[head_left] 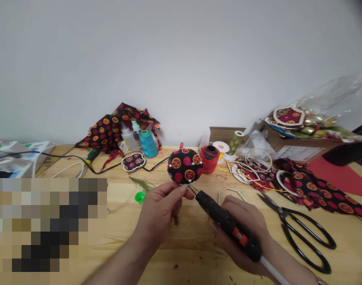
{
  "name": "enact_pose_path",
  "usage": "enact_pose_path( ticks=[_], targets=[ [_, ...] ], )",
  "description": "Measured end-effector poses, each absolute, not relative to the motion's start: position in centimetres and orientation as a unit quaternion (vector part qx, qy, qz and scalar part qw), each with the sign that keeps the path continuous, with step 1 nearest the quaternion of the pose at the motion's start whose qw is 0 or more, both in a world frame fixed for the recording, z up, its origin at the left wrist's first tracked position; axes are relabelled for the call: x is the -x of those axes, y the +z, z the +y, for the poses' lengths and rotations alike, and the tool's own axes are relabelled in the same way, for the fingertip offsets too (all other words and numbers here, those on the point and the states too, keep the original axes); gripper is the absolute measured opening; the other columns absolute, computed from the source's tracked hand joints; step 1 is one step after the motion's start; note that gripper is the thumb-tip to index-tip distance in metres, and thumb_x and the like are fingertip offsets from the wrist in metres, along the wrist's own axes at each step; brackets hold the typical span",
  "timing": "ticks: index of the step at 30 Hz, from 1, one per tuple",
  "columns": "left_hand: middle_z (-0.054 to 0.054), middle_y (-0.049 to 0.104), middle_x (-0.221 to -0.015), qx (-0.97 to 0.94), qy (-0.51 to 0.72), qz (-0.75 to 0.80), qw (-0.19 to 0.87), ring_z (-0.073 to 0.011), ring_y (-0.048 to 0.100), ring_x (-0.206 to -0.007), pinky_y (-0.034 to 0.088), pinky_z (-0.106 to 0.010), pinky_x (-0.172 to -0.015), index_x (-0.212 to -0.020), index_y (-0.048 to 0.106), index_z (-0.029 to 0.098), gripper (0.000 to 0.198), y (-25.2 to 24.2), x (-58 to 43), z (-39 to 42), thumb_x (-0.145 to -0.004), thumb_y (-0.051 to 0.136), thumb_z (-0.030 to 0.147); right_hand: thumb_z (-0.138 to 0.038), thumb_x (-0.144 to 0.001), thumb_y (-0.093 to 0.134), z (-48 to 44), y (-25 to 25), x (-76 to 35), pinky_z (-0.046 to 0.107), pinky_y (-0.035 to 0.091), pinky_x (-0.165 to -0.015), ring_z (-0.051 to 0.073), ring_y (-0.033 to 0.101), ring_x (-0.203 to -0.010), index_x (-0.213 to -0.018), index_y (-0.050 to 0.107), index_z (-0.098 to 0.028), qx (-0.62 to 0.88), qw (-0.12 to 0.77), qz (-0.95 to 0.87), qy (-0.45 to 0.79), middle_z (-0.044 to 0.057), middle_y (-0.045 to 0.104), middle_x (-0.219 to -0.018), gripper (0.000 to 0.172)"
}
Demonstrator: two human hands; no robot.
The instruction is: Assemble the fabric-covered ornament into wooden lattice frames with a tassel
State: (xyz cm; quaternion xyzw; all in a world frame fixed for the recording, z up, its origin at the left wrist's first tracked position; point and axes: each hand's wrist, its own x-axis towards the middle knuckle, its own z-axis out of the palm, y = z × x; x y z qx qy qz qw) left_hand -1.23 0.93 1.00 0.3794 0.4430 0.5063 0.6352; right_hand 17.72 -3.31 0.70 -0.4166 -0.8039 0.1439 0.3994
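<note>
My left hand is closed in a pinch on the lower edge of a rounded pendant. The pendant is covered in black cloth with red and orange rounds, with small white beads along its edge and a red loop on top. Dark threads hang below my left fingers. Wrapped in my right hand is a black corded tool with an orange-red switch and a white cable. Its thin metal tip points at the pendant's lower edge, beside my left fingertips; whether it touches cannot be made out.
Black-handled scissors lie open at right, near patterned cloth and pale frames. Behind stand a red thread spool, a blue thread cone and a filled cardboard box. A scalloped pendant and green cap lie left.
</note>
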Motion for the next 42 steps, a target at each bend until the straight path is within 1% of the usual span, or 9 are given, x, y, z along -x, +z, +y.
enact_pose_path(
  ticks=[16,21,29,35,42],
  targets=[
    [0.009,0.031,-0.039,-0.384,0.503,0.450,0.631,-0.0032,0.021,-0.039,0.013,-0.020,-0.040,-0.063,0.070,0.012,0.025,1.03,1.24,0.87,-0.074,0.070,0.034,-0.015,-0.075,0.059,-3.33,0.75,-17.72,0.026,0.032,-0.049,0.013,0.045,-0.056,-0.070,0.045,-0.021,0.418,0.388,-0.808,0.147,-0.002,0.045,-0.063,0.016],
    [0.007,0.035,-0.042,-0.390,0.504,0.450,0.625,-0.0033,0.022,-0.041,0.013,-0.020,-0.040,-0.064,0.071,0.012,0.024,0.90,1.35,0.95,-0.075,0.070,0.033,-0.015,-0.075,0.060,-3.34,0.91,-17.77,0.025,0.032,-0.049,0.013,0.045,-0.055,-0.071,0.047,-0.021,0.412,0.408,-0.802,0.141,-0.002,0.046,-0.062,0.015],
    [0.007,0.035,-0.042,-0.387,0.501,0.454,0.628,-0.0030,0.022,-0.041,0.013,-0.019,-0.040,-0.064,0.071,0.012,0.024,0.70,1.37,0.93,-0.075,0.070,0.034,-0.014,-0.075,0.060,-3.33,0.61,-18.02,0.026,0.032,-0.049,0.013,0.044,-0.055,-0.071,0.046,-0.020,0.411,0.410,-0.800,0.153,-0.002,0.045,-0.063,0.016],
    [0.008,0.034,-0.042,-0.386,0.499,0.451,0.631,-0.0031,0.022,-0.041,0.013,-0.019,-0.040,-0.063,0.071,0.012,0.024,0.91,1.24,0.95,-0.075,0.070,0.033,-0.015,-0.076,0.061,-3.30,0.41,-18.05,0.026,0.032,-0.051,0.013,0.046,-0.058,-0.072,0.046,-0.021,0.418,0.401,-0.798,0.164,-0.001,0.046,-0.065,0.017],
    [0.009,0.032,-0.040,-0.390,0.500,0.454,0.626,-0.0034,0.021,-0.040,0.012,-0.020,-0.040,-0.062,0.070,0.012,0.025,0.98,1.23,0.86,-0.075,0.070,0.034,-0.014,-0.075,0.060,-3.35,0.71,-17.94,0.025,0.031,-0.050,0.012,0.044,-0.056,-0.072,0.046,-0.020,0.414,0.397,-0.803,0.163,-0.002,0.045,-0.064,0.016]
  ],
)
